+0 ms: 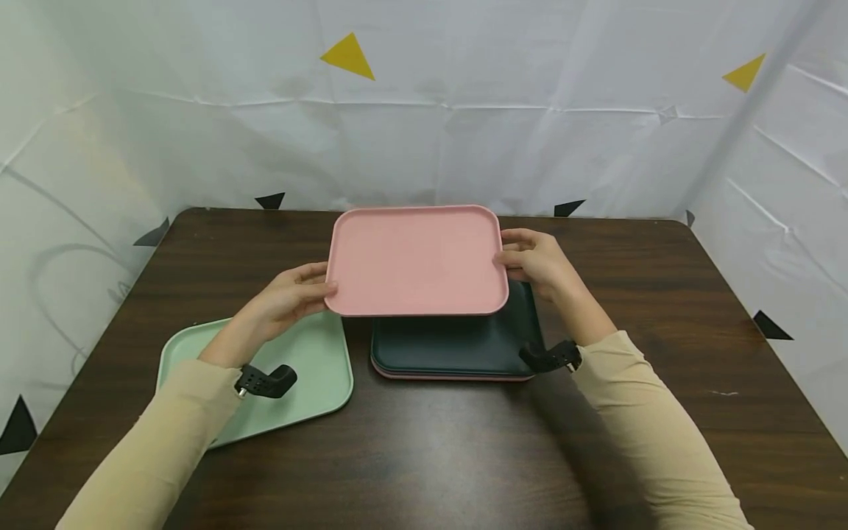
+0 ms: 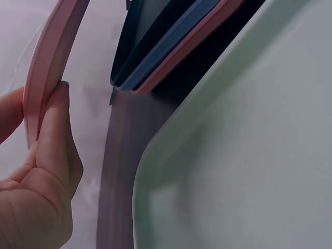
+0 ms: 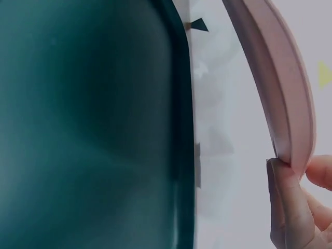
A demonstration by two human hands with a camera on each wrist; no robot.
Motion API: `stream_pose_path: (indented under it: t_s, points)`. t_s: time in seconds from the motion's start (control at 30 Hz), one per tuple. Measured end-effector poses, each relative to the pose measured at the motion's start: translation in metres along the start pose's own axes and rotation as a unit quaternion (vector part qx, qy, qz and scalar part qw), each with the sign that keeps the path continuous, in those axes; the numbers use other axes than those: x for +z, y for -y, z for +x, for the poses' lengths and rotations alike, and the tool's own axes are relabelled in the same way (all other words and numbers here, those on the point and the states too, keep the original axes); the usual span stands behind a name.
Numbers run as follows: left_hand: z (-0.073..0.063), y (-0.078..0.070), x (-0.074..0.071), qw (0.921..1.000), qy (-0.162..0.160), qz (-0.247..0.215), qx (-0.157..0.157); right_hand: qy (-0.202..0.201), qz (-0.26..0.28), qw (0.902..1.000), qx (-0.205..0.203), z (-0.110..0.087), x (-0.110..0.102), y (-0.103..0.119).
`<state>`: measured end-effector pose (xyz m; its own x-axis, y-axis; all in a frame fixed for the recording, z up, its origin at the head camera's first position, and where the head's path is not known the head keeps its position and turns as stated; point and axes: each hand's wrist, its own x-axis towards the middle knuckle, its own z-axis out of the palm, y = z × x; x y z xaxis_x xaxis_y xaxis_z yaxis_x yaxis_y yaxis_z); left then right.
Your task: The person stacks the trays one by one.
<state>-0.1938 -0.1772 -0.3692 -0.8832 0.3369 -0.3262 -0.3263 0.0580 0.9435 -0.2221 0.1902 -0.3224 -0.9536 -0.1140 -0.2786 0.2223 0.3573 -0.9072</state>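
Observation:
A pink tray is held up by its two short ends, above a stack of trays. My left hand pinches its left end, thumb on the upper face and fingers underneath. At the opposite end my right hand grips the rim the same way; the right wrist view shows the pink tray's edge between thumb and fingers. Below lies a dark green tray, top of the stack. In the left wrist view a blue tray and another pink tray show under it.
A light green tray lies askew on the dark wooden table, left of the stack and partly under my left forearm. White sheeting with yellow and black triangles hangs behind and at both sides. Each wrist wears a black band.

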Motion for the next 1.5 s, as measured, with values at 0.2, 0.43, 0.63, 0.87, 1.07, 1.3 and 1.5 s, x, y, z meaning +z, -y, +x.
stream_pose_path:
  t_s: [0.2,0.43,0.63,0.87,1.07,1.3,1.5]
  points:
    - [0.002,-0.001,0.008,0.9996,0.018,0.020,0.012,0.003,-0.003,1.0000,0.001,-0.008,-0.009,-0.006]
    - [0.007,0.001,0.016,0.9990,0.010,0.042,0.013,0.005,-0.009,0.9999,0.007,-0.012,-0.017,-0.011]
    - [0.010,0.005,0.026,0.9988,0.005,0.049,0.004,0.004,-0.008,0.9999,0.010,-0.017,-0.022,-0.019]
    - [0.015,0.013,0.039,0.9984,-0.025,0.047,-0.021,0.015,-0.007,0.9993,0.033,-0.024,-0.027,-0.033]
    - [0.019,0.016,0.046,0.9984,-0.020,0.041,-0.034,0.017,-0.020,0.9991,0.033,-0.030,-0.031,-0.042]
    - [0.020,0.018,0.054,0.9979,-0.020,0.049,-0.037,0.020,-0.027,0.9984,0.045,-0.034,-0.034,-0.050]
    - [0.020,0.017,0.057,0.9978,-0.024,0.047,-0.041,0.016,-0.020,0.9985,0.049,-0.035,-0.036,-0.055]
